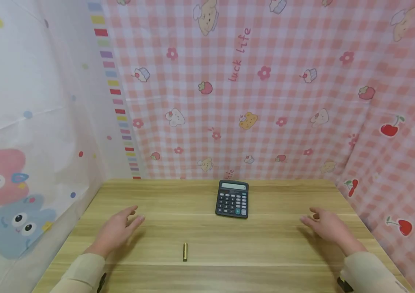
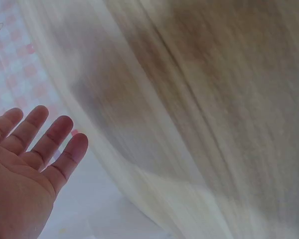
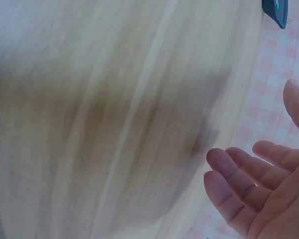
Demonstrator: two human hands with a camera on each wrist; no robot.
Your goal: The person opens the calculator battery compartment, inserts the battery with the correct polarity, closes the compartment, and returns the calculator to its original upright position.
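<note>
A black calculator (image 1: 232, 199) with a grey display lies at the back middle of the wooden table, its keys facing up. Nearer the front lies a small gold and black cylinder (image 1: 185, 252) that looks like a battery. My left hand (image 1: 117, 230) hovers over the left side of the table, fingers relaxed and holding nothing; its bare palm (image 2: 20, 194) shows in the left wrist view. On the right side, my right hand (image 1: 326, 226) is held over the table, its fingers loosely bent around nothing. A corner of the calculator (image 3: 276, 12) shows in the right wrist view.
A pink checked cloth (image 1: 229, 134) hangs right behind the table's back edge and continues along the right. White cloth with cartoon figures (image 1: 46, 122) hangs on the left. The table top (image 1: 266, 248) has a light wood grain.
</note>
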